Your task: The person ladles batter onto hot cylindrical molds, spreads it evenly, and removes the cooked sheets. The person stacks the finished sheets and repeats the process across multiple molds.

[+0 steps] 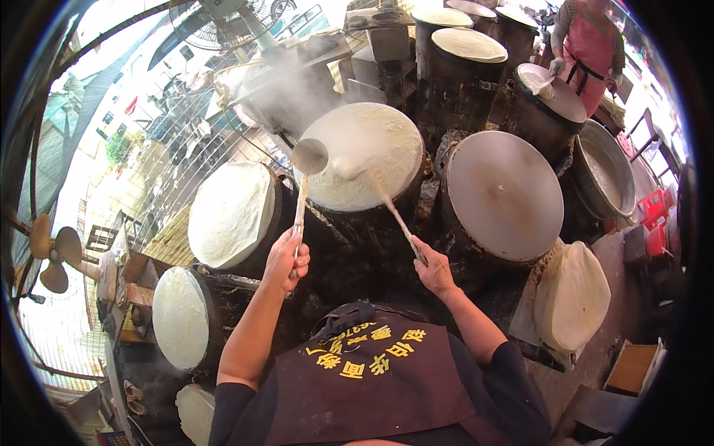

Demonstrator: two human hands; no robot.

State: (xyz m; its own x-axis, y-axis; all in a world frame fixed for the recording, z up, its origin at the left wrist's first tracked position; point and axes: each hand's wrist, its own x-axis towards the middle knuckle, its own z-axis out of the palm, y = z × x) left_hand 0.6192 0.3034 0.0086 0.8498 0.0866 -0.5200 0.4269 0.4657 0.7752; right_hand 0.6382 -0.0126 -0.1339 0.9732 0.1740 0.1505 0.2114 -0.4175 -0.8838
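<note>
My left hand (pixel 285 258) grips the long handle of a metal ladle (pixel 309 156), whose bowl hangs over the left rim of the round griddle (pixel 368 123) straight ahead. My right hand (pixel 433 269) holds a thin wooden spreader stick (pixel 387 201); its far end rests on the white batter covering that griddle. Steam rises from its surface. To the right sits a bare grey griddle (pixel 504 193).
Round griddles coated with white batter stand at left (pixel 230 214), lower left (pixel 180 318) and behind (pixel 469 44). A stack of finished thin sheets (pixel 573 296) lies at right. A large metal basin (pixel 606 175) is beyond it. Another person in a pink apron (pixel 587 44) works at the back.
</note>
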